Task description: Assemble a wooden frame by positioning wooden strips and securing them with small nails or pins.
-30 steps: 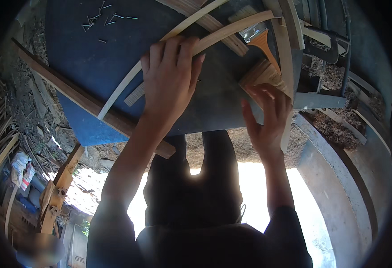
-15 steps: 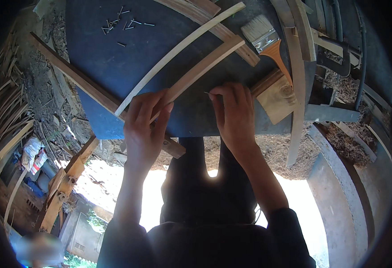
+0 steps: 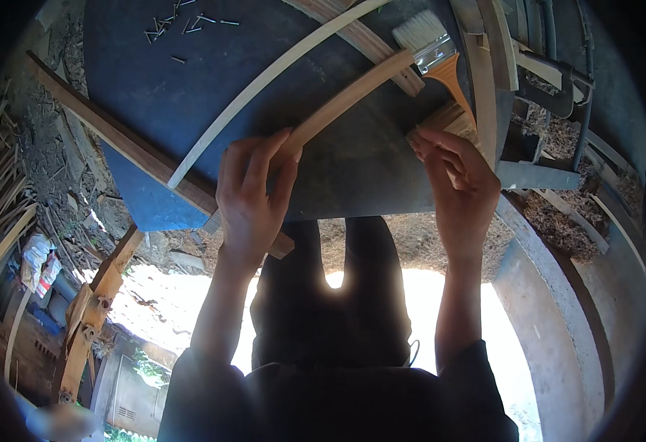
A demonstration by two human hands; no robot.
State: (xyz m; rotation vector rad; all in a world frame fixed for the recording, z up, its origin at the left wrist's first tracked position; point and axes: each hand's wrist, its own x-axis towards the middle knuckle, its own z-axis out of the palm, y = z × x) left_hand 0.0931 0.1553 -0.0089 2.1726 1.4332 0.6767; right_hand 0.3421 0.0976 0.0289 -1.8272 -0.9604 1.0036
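My left hand [image 3: 253, 195] is closed on the near end of a narrow brown wooden strip [image 3: 352, 96], thumb on one side and fingers on the other. The strip slants up and right across the dark table [image 3: 212, 66], its far end by the paintbrush [image 3: 441, 62]. My right hand [image 3: 459, 180] is at the table's right, thumb and forefinger pinched at the near corner of a small wooden block [image 3: 444, 118]. Whatever is in that pinch is too small to name. A paler curved strip [image 3: 264, 81] lies left of the brown one.
Several nails [image 3: 168, 26] are scattered at the far left of the table. A long dark wooden bar [image 3: 109, 121] juts over its left edge. Curved boards [image 3: 478, 81] line the right side, with a metal clamp [image 3: 551, 96] beyond. Wooden beams [image 3: 360, 40] lie at the back.
My right hand has moved right to the small wooden block; the thin pin seen in its fingers before no longer shows. My left hand and the brown strip have shifted slightly right.
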